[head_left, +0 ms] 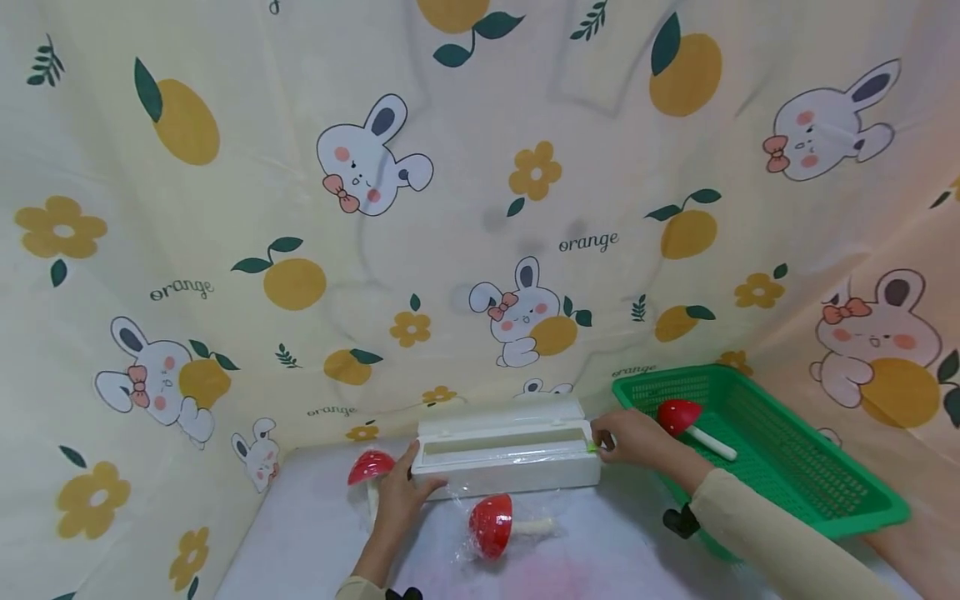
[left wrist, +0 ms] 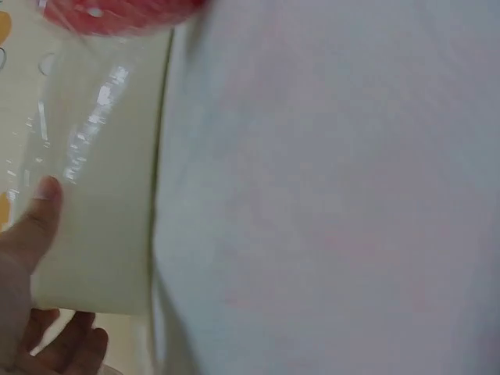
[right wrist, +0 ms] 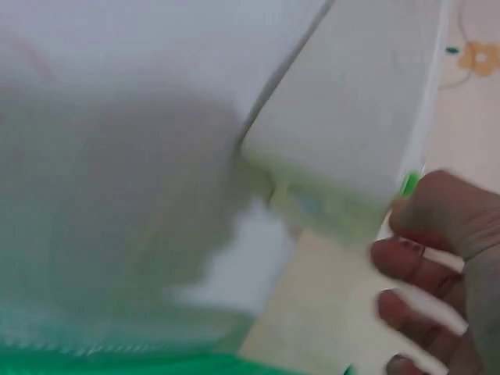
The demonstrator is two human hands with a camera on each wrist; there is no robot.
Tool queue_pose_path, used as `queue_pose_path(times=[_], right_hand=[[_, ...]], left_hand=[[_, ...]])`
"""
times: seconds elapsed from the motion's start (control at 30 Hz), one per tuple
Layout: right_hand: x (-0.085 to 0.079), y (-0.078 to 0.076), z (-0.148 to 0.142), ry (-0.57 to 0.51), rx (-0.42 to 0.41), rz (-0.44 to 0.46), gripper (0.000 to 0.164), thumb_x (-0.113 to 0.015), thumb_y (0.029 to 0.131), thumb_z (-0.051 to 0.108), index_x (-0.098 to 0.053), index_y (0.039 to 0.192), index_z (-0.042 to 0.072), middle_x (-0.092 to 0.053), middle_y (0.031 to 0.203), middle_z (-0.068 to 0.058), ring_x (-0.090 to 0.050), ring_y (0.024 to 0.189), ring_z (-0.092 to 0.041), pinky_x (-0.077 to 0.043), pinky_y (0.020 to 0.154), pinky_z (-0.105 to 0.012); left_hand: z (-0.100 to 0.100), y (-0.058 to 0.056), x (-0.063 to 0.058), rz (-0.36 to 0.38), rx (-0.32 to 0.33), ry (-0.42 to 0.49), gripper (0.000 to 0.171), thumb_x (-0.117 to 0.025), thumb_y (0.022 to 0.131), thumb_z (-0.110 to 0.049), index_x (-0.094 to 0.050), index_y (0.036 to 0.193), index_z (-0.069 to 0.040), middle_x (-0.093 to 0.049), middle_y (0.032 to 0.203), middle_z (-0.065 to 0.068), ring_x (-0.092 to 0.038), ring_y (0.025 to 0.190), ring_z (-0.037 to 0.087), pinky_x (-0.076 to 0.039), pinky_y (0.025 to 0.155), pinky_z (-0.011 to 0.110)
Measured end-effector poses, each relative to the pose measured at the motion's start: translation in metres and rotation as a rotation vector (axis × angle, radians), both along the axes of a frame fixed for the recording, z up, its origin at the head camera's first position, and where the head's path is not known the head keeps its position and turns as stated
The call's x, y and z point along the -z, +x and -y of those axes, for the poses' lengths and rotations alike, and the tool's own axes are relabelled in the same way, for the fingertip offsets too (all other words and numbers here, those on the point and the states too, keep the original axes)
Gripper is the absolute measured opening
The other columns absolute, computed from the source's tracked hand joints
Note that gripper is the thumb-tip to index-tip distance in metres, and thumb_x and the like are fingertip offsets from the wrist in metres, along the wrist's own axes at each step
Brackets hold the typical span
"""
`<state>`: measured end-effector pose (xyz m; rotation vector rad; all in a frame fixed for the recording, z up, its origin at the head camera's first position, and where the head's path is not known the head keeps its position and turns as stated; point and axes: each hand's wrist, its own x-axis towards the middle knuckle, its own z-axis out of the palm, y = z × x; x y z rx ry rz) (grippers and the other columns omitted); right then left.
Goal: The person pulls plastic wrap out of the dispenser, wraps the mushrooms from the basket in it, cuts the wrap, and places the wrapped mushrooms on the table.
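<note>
A long white cling film dispenser (head_left: 517,475) stands on the table with its lid (head_left: 501,415) raised and clear film hanging over its front. My left hand (head_left: 401,498) grips its left end; in the left wrist view the thumb (left wrist: 45,207) presses the front and the fingers curl at the end. At the right end my right hand (head_left: 633,442) pinches a small green slider (right wrist: 409,183) at the top edge. Before the box lies a red-capped toy mushroom (head_left: 491,527) in clear film. Another red mushroom (head_left: 371,467), partly hidden by my left hand, is at the left.
A green plastic basket (head_left: 817,450) stands at the right, beside my right forearm. In it, a third red mushroom (head_left: 678,415) leans with its white stem inward. A curtain (head_left: 450,250) printed with rabbits and oranges hangs close behind the box.
</note>
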<state>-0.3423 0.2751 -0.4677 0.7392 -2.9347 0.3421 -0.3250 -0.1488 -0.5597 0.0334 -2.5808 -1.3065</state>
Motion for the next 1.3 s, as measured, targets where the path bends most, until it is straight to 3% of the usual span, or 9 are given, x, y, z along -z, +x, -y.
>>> queue_pose_path(times=[0.1, 0.2, 0.4, 0.7, 0.87, 0.97, 1.1, 1.17, 1.3], right_hand=[[-0.004, 0.006, 0.009, 0.021, 0.063, 0.021, 0.021, -0.082, 0.08, 0.017, -0.063, 0.089, 0.022, -0.06, 0.079, 0.009, -0.051, 0.071, -0.011, -0.048, 0.064, -0.028], [-0.003, 0.013, 0.017, 0.036, 0.077, -0.032, 0.022, -0.081, 0.081, 0.019, -0.065, 0.096, 0.018, -0.064, 0.086, 0.005, -0.054, 0.075, -0.011, -0.05, 0.067, -0.031], [0.008, 0.021, 0.033, -0.017, 0.08, -0.13, 0.022, -0.083, 0.082, 0.034, -0.069, 0.096, 0.023, -0.065, 0.09, 0.006, -0.052, 0.081, -0.014, -0.047, 0.073, -0.036], [0.026, 0.026, 0.04, -0.101, 0.113, -0.291, 0.018, -0.087, 0.078, 0.025, -0.069, 0.08, 0.028, -0.063, 0.082, 0.009, -0.051, 0.08, -0.014, -0.044, 0.071, -0.034], [0.022, 0.034, 0.041, -0.168, 0.09, -0.284, 0.018, -0.086, 0.079, 0.021, -0.07, 0.082, 0.026, -0.062, 0.084, 0.007, -0.054, 0.084, -0.015, -0.047, 0.074, -0.036], [0.02, 0.04, 0.04, -0.235, 0.066, -0.233, 0.018, -0.085, 0.081, 0.018, -0.068, 0.084, 0.024, -0.061, 0.087, 0.008, -0.057, 0.087, -0.017, -0.052, 0.077, -0.035], [0.019, 0.046, 0.035, -0.34, 0.019, -0.141, 0.02, -0.08, 0.085, 0.013, -0.063, 0.088, 0.024, -0.059, 0.088, 0.012, -0.059, 0.09, -0.019, -0.055, 0.078, -0.035], [0.021, 0.05, 0.032, -0.377, -0.022, -0.116, 0.021, -0.077, 0.087, 0.01, -0.061, 0.089, 0.024, -0.059, 0.088, 0.014, -0.059, 0.089, -0.019, -0.054, 0.078, -0.033], [0.022, 0.059, 0.026, -0.428, -0.125, -0.087, 0.022, -0.074, 0.088, 0.009, -0.06, 0.093, 0.024, -0.061, 0.092, 0.015, -0.061, 0.091, -0.016, -0.054, 0.081, -0.029]], left_hand=[[0.001, 0.001, -0.004, 0.013, 0.029, -0.017, 0.098, -0.085, 0.075, -0.043, -0.037, 0.155, -0.017, -0.041, 0.156, 0.009, -0.039, 0.143, 0.035, -0.04, 0.109, 0.053], [0.002, 0.001, -0.006, 0.014, 0.046, -0.025, 0.098, -0.086, 0.074, -0.042, -0.038, 0.155, -0.015, -0.043, 0.155, 0.01, -0.04, 0.142, 0.036, -0.039, 0.11, 0.053], [0.003, 0.005, -0.01, -0.103, 0.06, -0.072, 0.081, -0.087, 0.076, -0.03, -0.05, 0.146, -0.01, -0.049, 0.148, 0.018, -0.045, 0.137, 0.04, -0.038, 0.11, 0.057], [-0.002, 0.016, -0.014, -0.196, 0.041, -0.098, 0.038, -0.087, 0.077, -0.026, -0.073, 0.112, -0.025, -0.053, 0.141, 0.014, -0.047, 0.13, 0.04, -0.036, 0.107, 0.061], [-0.002, 0.019, -0.011, -0.283, 0.01, -0.161, 0.025, -0.089, 0.074, -0.024, -0.077, 0.095, -0.031, -0.059, 0.13, 0.007, -0.048, 0.119, 0.032, -0.035, 0.101, 0.052], [-0.002, 0.021, -0.013, -0.321, 0.021, -0.188, 0.021, -0.089, 0.075, -0.024, -0.078, 0.09, -0.032, -0.064, 0.113, -0.003, -0.052, 0.105, 0.022, -0.038, 0.092, 0.044], [0.001, 0.025, -0.024, -0.25, 0.17, -0.087, 0.012, -0.082, 0.083, -0.022, -0.077, 0.092, -0.028, -0.068, 0.092, -0.011, -0.06, 0.083, 0.011, -0.048, 0.077, 0.026], [0.004, 0.027, -0.029, -0.167, 0.268, 0.007, 0.008, -0.076, 0.089, -0.022, -0.076, 0.097, -0.022, -0.071, 0.091, -0.005, -0.063, 0.075, 0.011, -0.051, 0.065, 0.023], [0.009, 0.03, -0.034, -0.007, 0.393, 0.11, 0.015, -0.067, 0.097, -0.025, -0.073, 0.106, -0.015, -0.071, 0.099, 0.008, -0.066, 0.074, 0.015, -0.052, 0.061, 0.023]])
